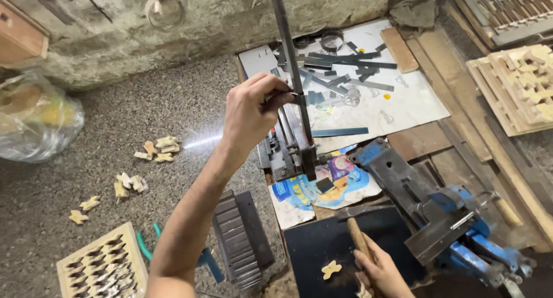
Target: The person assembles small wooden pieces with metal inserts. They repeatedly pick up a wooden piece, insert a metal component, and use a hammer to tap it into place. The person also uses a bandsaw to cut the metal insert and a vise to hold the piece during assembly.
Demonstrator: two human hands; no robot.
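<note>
Lever bar (286,50): stands up from the hand shear (291,151) at picture centre, running towards 12 o'clock.
Left hand (252,110): at 9 o'clock of the bar, fingers touching it.
Metal strips (340,67): on the board (403,102) at 1 o'clock of the shear.
Bench vise (443,217): at 4 o'clock of the shear.
Right hand (380,272): at 5 o'clock, on a wooden handle (358,236), just left of the vise.
Small wooden cutout (330,269): on the dark mat (314,246), left of the right hand.
Wooden pieces (156,149): on the floor (115,119), at 9 o'clock of the shear.
Lattice panel (103,269): at 7 o'clock.
Plastic bag (34,116): far out at 9 o'clock.
</note>
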